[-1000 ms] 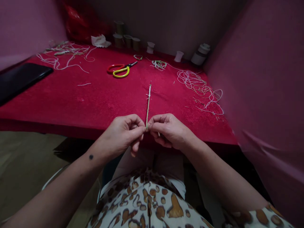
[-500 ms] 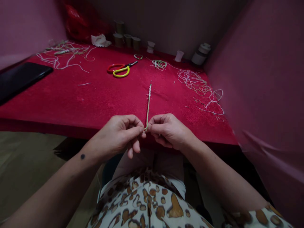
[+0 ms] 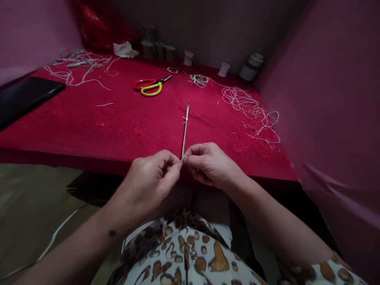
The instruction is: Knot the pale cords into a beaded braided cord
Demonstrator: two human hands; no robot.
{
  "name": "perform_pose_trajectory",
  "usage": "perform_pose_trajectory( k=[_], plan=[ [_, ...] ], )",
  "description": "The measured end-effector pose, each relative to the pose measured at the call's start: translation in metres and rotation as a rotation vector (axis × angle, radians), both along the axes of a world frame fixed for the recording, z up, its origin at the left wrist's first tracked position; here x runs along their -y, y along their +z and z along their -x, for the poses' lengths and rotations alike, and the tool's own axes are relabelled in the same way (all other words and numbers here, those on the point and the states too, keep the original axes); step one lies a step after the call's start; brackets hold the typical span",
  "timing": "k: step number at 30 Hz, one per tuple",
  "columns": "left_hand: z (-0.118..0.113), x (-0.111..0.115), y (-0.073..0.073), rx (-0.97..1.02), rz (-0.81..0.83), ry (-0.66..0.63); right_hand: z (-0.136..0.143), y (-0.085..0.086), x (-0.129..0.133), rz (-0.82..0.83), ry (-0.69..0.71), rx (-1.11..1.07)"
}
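A thin braided cord [image 3: 184,134], white at its far part and pale green nearer me, runs straight from a small pin at mid-table to my fingers at the table's front edge. My left hand [image 3: 154,174] pinches the near end of the cord between thumb and forefinger. Close beside it, my right hand [image 3: 209,163] pinches the same end from the right, its other fingers curled. The fingertips almost touch and hide the very end of the cord.
Red-and-yellow scissors [image 3: 152,86] lie beyond the cord. Tangled threads [image 3: 243,103] spread at right, more threads [image 3: 86,67] at back left. A black phone [image 3: 28,97] lies at far left. Spools [image 3: 159,50] and a white bottle [image 3: 251,67] stand along the back.
My left hand has turned palm-down, its lower fingers now tucked out of sight, and the small loop at the cord's near end has closed up. My right hand has hardly moved.
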State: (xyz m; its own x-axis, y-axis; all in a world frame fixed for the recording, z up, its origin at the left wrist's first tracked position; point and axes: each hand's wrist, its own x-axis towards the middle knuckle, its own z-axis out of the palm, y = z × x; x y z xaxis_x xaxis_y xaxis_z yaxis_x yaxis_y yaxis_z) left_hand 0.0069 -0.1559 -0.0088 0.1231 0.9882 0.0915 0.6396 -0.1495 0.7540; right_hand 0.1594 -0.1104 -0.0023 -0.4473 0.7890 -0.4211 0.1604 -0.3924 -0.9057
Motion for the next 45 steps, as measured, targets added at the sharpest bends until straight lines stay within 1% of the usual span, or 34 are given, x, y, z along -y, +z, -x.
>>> perform_pose_trajectory(
  k=[4,7,10,13,15,18,19,20,21,23,24,25,26,27,28,29,31,33,36,38,40,43,45],
  plan=[
    [-0.011,0.014,-0.017,-0.176,-0.278,-0.019,-0.001,-0.003,0.000,0.012,0.000,-0.041],
    [-0.015,0.018,-0.029,-0.264,-0.461,-0.019,-0.003,-0.005,-0.002,0.009,0.019,-0.075],
    [-0.018,0.018,-0.036,-0.313,-0.539,-0.013,-0.006,-0.006,-0.003,-0.019,0.058,-0.096],
    [-0.019,0.019,-0.038,-0.333,-0.570,-0.030,-0.006,-0.006,-0.003,-0.022,0.060,-0.075],
    [-0.017,0.020,-0.036,-0.314,-0.499,-0.122,-0.007,-0.005,-0.003,-0.014,0.058,-0.056],
    [-0.006,0.019,-0.027,-0.197,-0.239,-0.362,-0.007,-0.005,-0.003,-0.026,0.074,-0.036],
    [-0.001,0.018,-0.022,-0.138,-0.156,-0.401,-0.007,-0.005,-0.004,-0.031,0.077,-0.032],
    [0.004,0.016,-0.017,-0.072,-0.095,-0.378,-0.007,-0.005,-0.004,-0.033,0.078,-0.027],
    [0.008,0.014,-0.012,0.001,-0.056,-0.278,-0.008,-0.005,-0.004,-0.035,0.079,-0.021],
    [0.012,0.009,-0.003,0.171,0.024,-0.006,-0.008,-0.004,-0.005,-0.038,0.086,-0.008],
    [0.011,0.006,-0.001,0.272,0.091,0.092,-0.008,-0.004,-0.005,-0.042,0.094,0.001],
    [0.010,0.003,0.001,0.381,0.176,0.135,-0.008,-0.003,-0.005,-0.049,0.103,0.011],
    [0.007,0.001,0.001,0.486,0.272,0.125,-0.008,-0.002,-0.006,-0.058,0.113,0.023],
    [0.005,-0.002,0.001,0.578,0.363,0.087,-0.008,-0.001,-0.006,-0.069,0.122,0.034],
    [0.002,-0.004,0.000,0.647,0.432,0.048,-0.008,-0.001,-0.006,-0.080,0.127,0.044],
    [-0.001,-0.006,-0.001,0.689,0.466,0.023,-0.008,0.000,-0.006,-0.091,0.132,0.054],
    [-0.003,-0.010,-0.004,0.699,0.459,0.011,-0.008,0.001,-0.007,-0.109,0.143,0.078],
    [-0.003,-0.012,-0.005,0.667,0.420,0.012,-0.007,0.003,-0.007,-0.120,0.153,0.124],
    [-0.002,-0.015,-0.006,0.624,0.413,0.015,-0.004,0.005,-0.006,-0.147,0.153,0.250],
    [-0.002,-0.015,-0.005,0.601,0.418,0.022,-0.003,0.007,-0.005,-0.211,0.152,0.329],
    [-0.003,-0.014,-0.006,0.569,0.414,0.026,-0.002,0.007,-0.004,-0.349,0.159,0.405],
    [-0.005,-0.014,-0.010,0.518,0.400,0.036,-0.002,0.005,-0.001,-0.625,0.172,0.540],
    [-0.006,-0.015,-0.013,0.501,0.399,0.042,-0.002,0.003,0.002,-0.754,0.177,0.626]
  ],
)
